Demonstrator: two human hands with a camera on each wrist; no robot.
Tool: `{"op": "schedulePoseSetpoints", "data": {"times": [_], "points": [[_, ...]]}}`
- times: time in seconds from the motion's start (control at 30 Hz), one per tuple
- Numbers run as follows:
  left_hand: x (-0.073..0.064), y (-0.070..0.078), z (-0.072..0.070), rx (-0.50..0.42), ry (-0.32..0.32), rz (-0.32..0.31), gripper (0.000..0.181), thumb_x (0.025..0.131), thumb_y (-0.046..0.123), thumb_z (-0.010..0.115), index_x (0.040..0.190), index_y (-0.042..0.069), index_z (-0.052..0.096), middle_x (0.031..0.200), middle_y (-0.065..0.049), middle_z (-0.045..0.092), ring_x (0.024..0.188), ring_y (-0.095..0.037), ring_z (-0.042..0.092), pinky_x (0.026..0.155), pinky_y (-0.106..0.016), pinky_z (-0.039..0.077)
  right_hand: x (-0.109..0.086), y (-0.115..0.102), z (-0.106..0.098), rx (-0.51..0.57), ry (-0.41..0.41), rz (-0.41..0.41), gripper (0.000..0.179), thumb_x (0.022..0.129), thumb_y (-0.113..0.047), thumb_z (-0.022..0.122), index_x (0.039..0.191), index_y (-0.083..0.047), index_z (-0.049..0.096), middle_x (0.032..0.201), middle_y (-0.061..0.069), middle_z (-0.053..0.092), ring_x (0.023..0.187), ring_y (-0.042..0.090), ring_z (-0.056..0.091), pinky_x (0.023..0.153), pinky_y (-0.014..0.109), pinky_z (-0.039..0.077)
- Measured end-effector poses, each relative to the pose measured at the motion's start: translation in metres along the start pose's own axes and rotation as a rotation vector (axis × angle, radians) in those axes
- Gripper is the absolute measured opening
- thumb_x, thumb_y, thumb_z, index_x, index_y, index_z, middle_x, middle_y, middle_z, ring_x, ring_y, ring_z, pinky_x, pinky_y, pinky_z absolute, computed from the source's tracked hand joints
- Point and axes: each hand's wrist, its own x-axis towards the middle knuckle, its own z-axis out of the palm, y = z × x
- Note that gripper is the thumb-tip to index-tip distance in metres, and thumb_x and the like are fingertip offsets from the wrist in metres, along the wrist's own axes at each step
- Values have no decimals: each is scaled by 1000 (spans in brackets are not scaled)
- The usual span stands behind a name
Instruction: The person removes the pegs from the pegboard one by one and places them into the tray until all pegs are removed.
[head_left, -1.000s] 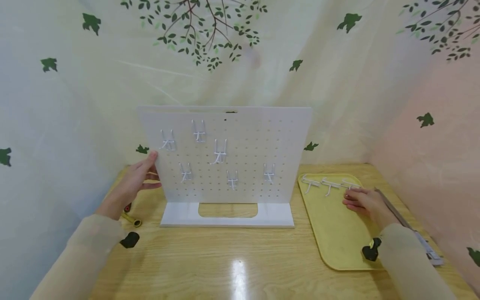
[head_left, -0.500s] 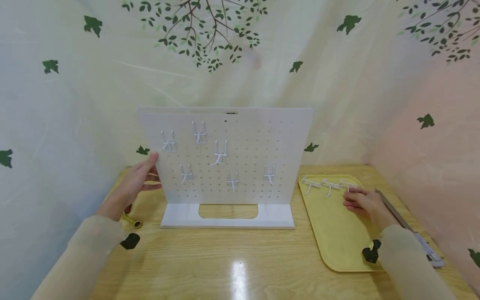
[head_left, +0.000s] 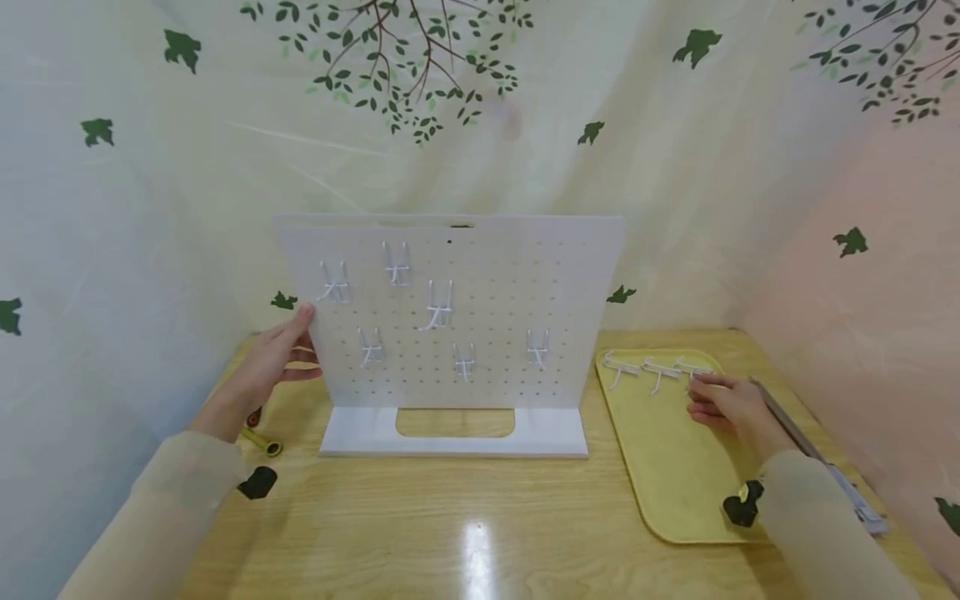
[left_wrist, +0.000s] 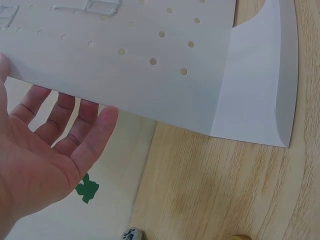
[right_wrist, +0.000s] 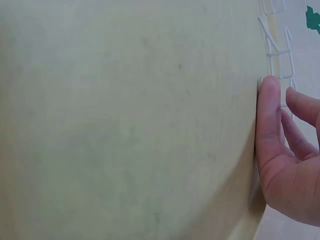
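A white pegboard (head_left: 502,258) stands upright on the table, several white wire hooks (head_left: 440,308) mounted on its face. My left hand (head_left: 262,362) grips its left edge, the thumb in front and the fingers (left_wrist: 90,117) behind. On the right, my right hand (head_left: 731,408) is over the far part of a yellow tray (head_left: 675,475). Its thumb and fingers pinch the near end of a white wire hook (head_left: 692,365), partly hidden by them. Two similar hooks (head_left: 660,368) lie to its left in the tray.
The board's white base (head_left: 360,429) has a wide cutout. Behind my left wrist lies a brass-coloured fitting (head_left: 262,442) with something red beside it. A long grey metal item (head_left: 795,421) lies along the tray's right side. A leaf-patterned curtain (head_left: 480,175) hangs behind.
The hook at my right fingertips has shifted slightly left, closer to the other two hooks. My left hand stays on the board's edge.
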Motion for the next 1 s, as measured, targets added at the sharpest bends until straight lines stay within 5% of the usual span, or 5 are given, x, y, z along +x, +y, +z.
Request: {"op": "schedulePoseSetpoints", "data": {"times": [0.3, 0.47, 0.63, 1.0], "points": [[1, 3, 1, 12, -13, 5, 89, 98, 74, 28, 144, 0, 44, 128, -26, 52, 113, -37, 58, 92, -48, 57, -12, -5, -8, 69, -57, 12, 22, 102, -17, 64, 120, -9, 55, 85, -3, 72, 73, 15, 72, 71, 34, 62], [1, 2, 0, -3, -15, 19, 86, 101, 69, 27, 144, -3, 43, 128, -27, 51, 109, -34, 60, 91, -46, 58, -22, -20, -1, -79, -114, -67, 49, 104, -28, 62, 140, 0, 45, 95, -7, 70, 82, 13, 72, 77, 32, 62], [-2, 2, 0, 11, -6, 16, 87, 100, 72, 27, 143, -2, 44, 128, -26, 52, 108, -31, 60, 88, -42, 59, -40, -43, 23, -212, -189, -182, 74, 105, -38, 57, 152, 10, 26, 105, -8, 67, 93, 17, 72, 82, 32, 60], [-4, 4, 1, 17, -9, 22, 88, 99, 73, 28, 141, -2, 45, 127, -26, 52, 107, -31, 60, 87, -39, 59, -87, -89, 95, -194, -352, -322, 52, 104, -30, 61, 141, 4, 48, 114, 3, 71, 97, 26, 72, 81, 38, 61]]}}
